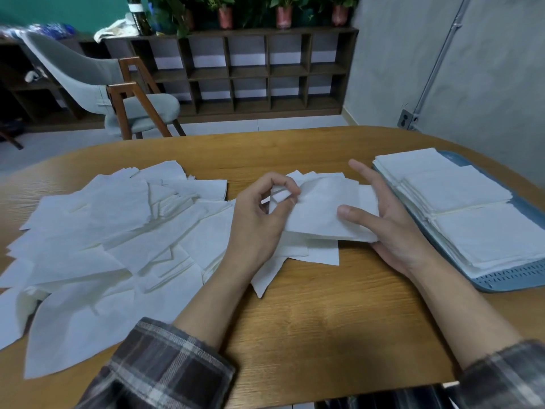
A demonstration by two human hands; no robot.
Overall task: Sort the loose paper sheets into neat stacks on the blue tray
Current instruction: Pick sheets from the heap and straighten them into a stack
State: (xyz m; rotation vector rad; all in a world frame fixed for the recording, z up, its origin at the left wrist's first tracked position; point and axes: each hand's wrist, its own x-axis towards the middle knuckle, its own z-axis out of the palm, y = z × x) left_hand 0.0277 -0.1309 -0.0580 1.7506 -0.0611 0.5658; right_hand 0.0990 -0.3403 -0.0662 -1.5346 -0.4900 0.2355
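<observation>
A small bundle of white paper sheets (318, 211) is held above the table's middle. My left hand (259, 219) pinches its left corner between thumb and fingertips. My right hand (386, 219) holds the bundle's right side, thumb lying on top and fingers underneath. A large loose pile of white sheets (103, 240) is spread over the left half of the table. On the right stands the blue tray (519, 281), carrying neat stacks of white sheets (460, 208). A few loose sheets (321, 252) lie on the table under the bundle.
The wooden table (324, 320) has a rounded far edge. Behind it stand a grey chair with wooden legs (118, 95), a dark cubby shelf (250, 69) with potted plants on top, and a grey wall (472, 69) at the right.
</observation>
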